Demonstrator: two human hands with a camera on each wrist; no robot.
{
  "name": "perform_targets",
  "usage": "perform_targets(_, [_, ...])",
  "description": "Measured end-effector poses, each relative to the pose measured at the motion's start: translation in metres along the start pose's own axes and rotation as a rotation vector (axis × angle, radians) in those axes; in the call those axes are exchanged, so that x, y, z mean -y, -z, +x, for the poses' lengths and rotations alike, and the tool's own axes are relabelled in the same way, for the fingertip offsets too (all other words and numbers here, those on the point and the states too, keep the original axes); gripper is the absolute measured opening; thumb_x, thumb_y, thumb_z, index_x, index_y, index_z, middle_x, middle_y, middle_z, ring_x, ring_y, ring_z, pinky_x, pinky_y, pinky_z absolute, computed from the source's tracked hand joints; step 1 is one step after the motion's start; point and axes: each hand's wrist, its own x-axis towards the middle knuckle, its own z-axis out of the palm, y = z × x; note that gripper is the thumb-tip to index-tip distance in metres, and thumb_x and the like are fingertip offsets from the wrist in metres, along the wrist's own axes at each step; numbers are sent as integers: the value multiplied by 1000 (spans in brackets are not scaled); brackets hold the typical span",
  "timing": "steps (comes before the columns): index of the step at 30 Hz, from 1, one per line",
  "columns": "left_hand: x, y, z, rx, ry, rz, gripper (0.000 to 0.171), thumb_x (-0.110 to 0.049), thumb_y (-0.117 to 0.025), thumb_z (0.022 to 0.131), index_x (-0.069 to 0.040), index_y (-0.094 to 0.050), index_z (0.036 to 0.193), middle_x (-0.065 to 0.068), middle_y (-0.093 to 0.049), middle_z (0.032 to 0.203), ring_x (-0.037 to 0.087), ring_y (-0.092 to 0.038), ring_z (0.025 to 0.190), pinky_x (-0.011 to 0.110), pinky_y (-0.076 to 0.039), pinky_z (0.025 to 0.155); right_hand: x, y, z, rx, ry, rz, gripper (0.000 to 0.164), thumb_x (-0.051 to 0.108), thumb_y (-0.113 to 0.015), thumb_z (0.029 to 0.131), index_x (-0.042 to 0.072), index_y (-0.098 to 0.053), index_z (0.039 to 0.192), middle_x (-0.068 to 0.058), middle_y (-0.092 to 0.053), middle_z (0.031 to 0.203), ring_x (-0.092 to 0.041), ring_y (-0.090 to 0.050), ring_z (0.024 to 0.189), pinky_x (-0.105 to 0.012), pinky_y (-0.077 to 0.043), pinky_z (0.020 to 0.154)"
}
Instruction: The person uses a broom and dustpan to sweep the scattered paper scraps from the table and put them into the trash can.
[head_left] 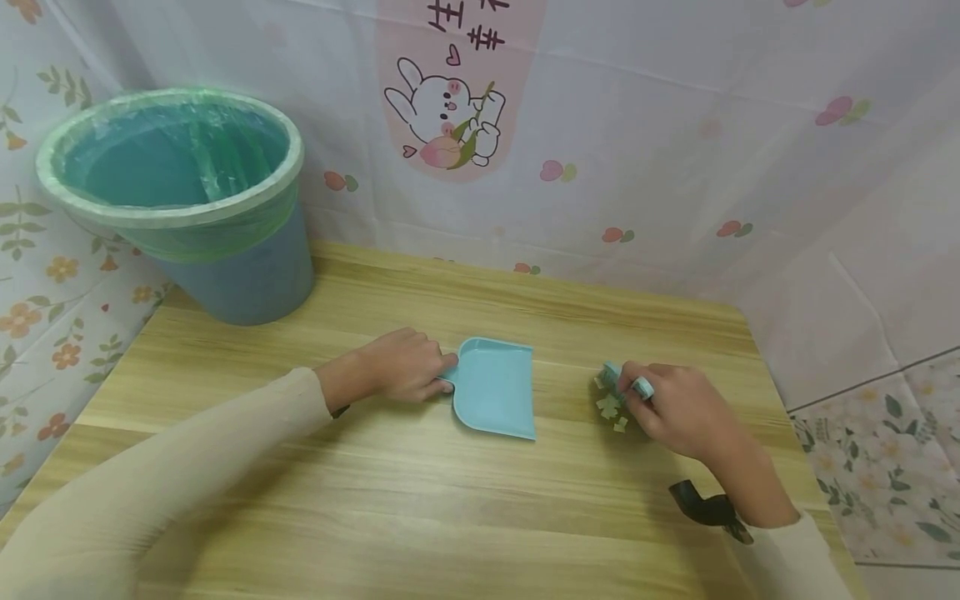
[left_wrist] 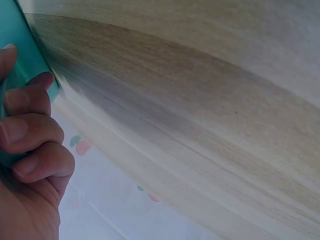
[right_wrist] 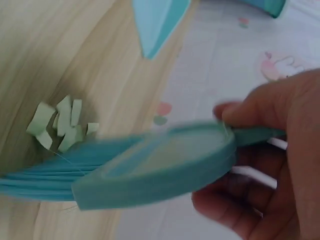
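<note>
L hand (head_left: 411, 367) is gripping the dustpan (head_left: 497, 388) by its handle, fingers curling round it; pan is sitting approx. mid-table, open lip facing 3 o'clock. R hand (head_left: 678, 408) is holding the brush (right_wrist: 155, 175), thumb & fingers pinching its handle, at 3 o'clock from pan. Pale green scraps (right_wrist: 65, 120) are lying nr the bristles, at 9 o'clock from R hand; can't tell if they're touching. Blue bin (head_left: 247, 287) w/ green liner (head_left: 225, 237) is standing on the table (head_left: 420, 517) at 10 o'clock from pan. Bunny print (head_left: 442, 117) is showing at 12.
</note>
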Motion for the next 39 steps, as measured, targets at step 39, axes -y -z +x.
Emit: perform_targets(39, [1, -2, 0, -9, -12, 29, 30, -33, -62, 112, -4, -65, 105, -5, -44, 64, 11, -43, 56, 27, -35, 55, 19, -18, 48, -13, -273, 53, 13, 5, -61, 103, 3, -73, 99, 10, -40, 51, -6, -25, 46, -29, -26, 47])
